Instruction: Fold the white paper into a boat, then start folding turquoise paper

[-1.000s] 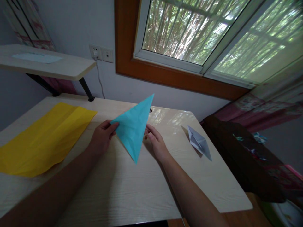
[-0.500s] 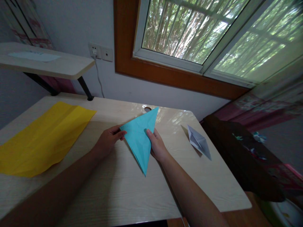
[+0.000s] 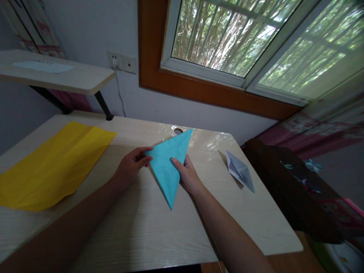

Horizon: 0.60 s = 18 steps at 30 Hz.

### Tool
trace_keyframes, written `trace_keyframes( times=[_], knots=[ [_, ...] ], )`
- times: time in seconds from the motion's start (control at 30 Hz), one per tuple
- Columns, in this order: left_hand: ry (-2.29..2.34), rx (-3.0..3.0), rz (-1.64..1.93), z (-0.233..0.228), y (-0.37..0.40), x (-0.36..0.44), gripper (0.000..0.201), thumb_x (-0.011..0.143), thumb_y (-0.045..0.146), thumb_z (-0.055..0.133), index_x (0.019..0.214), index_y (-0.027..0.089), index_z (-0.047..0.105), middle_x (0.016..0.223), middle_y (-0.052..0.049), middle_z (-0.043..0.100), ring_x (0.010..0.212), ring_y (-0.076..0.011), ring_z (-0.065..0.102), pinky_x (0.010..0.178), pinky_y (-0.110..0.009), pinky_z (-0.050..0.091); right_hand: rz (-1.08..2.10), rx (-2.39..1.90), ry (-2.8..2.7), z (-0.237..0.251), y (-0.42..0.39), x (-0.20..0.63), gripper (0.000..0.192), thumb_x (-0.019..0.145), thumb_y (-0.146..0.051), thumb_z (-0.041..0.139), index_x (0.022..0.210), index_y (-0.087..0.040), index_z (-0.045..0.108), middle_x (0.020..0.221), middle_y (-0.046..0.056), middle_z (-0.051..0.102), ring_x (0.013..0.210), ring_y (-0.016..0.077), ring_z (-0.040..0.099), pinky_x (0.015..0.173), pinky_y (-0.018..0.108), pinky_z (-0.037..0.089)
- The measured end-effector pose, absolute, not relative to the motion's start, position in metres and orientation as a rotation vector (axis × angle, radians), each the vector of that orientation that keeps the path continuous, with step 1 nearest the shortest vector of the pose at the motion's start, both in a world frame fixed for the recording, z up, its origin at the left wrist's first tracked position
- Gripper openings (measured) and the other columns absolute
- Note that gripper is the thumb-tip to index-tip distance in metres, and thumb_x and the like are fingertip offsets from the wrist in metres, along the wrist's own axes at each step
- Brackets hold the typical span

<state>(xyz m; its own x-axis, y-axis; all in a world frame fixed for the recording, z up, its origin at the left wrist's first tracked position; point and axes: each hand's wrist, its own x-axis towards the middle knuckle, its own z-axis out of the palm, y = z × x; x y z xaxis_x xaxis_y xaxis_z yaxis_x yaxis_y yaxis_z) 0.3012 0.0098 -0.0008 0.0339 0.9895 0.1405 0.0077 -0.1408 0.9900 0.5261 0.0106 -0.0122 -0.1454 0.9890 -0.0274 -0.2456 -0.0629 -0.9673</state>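
Note:
A sheet of light blue paper (image 3: 166, 167), folded into a triangle, is held between my two hands over the table. My left hand (image 3: 133, 163) pinches its left corner between thumb and fingers. On the right edge, my right hand (image 3: 186, 172) grips the paper, with the thumb lying on the front face and the fingers behind it, mostly hidden. One point of the triangle aims toward the far right and another toward me.
A large yellow paper sheet (image 3: 57, 167) lies on the left of the table (image 3: 159, 242). To the right rests a folded white paper boat (image 3: 239, 171). A raised shelf (image 3: 85, 81) with black legs stands at the back left, below a wall socket (image 3: 122, 62). A cable hole (image 3: 178, 131) is near the back edge.
The blue triangle has turned slightly, its near point shifting left and its far point right. My right thumb has slid a little left across the paper.

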Motion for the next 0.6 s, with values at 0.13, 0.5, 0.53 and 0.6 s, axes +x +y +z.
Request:
trace_keyframes(
  times=[0.13, 0.5, 0.53, 0.6],
  knots=[
    [1.129, 1.349, 1.275, -0.001, 0.010, 0.302, 0.045, 0.080, 0.038, 0.075, 0.120, 0.021, 0.066, 0.071, 0.004, 0.058, 0.065, -0.0129, 0.059, 0.064, -0.026, 0.049, 1.412, -0.975, -1.096, -0.013, 0.010, 0.527, 0.050, 0.086, -0.049, 0.070, 0.131, -0.029, 0.058, 0.129, 0.004, 0.068, 0.119, 0.0262, 0.062, 0.106, 0.045, 0.049],
    [1.097, 1.320, 1.277, -0.001, 0.010, 0.302, 0.044, 0.079, 0.035, 0.075, 0.120, 0.021, 0.066, 0.074, 0.003, 0.061, 0.067, -0.0121, 0.059, 0.066, -0.026, 0.050, 1.388, -0.921, -1.016, -0.024, 0.017, 0.527, 0.050, 0.095, -0.061, 0.048, 0.124, -0.024, 0.065, 0.125, 0.004, 0.071, 0.133, 0.0243, 0.054, 0.118, 0.046, 0.036],
    [1.096, 1.317, 1.274, -0.001, 0.010, 0.302, 0.044, 0.079, 0.035, 0.075, 0.120, 0.021, 0.066, 0.074, 0.003, 0.061, 0.067, -0.0122, 0.060, 0.066, -0.026, 0.050, 1.375, -0.921, -1.037, -0.023, 0.017, 0.527, 0.050, 0.096, -0.061, 0.048, 0.126, -0.024, 0.063, 0.127, 0.004, 0.070, 0.134, 0.0241, 0.053, 0.118, 0.046, 0.036],
    [1.092, 1.307, 1.268, -0.002, 0.010, 0.302, 0.045, 0.079, 0.034, 0.075, 0.121, 0.021, 0.065, 0.075, 0.003, 0.061, 0.067, -0.0122, 0.060, 0.067, -0.026, 0.050, 1.351, -0.938, -1.087, -0.020, 0.015, 0.528, 0.051, 0.096, -0.060, 0.047, 0.130, -0.025, 0.060, 0.130, 0.003, 0.068, 0.133, 0.0239, 0.054, 0.118, 0.045, 0.036]
  ],
)
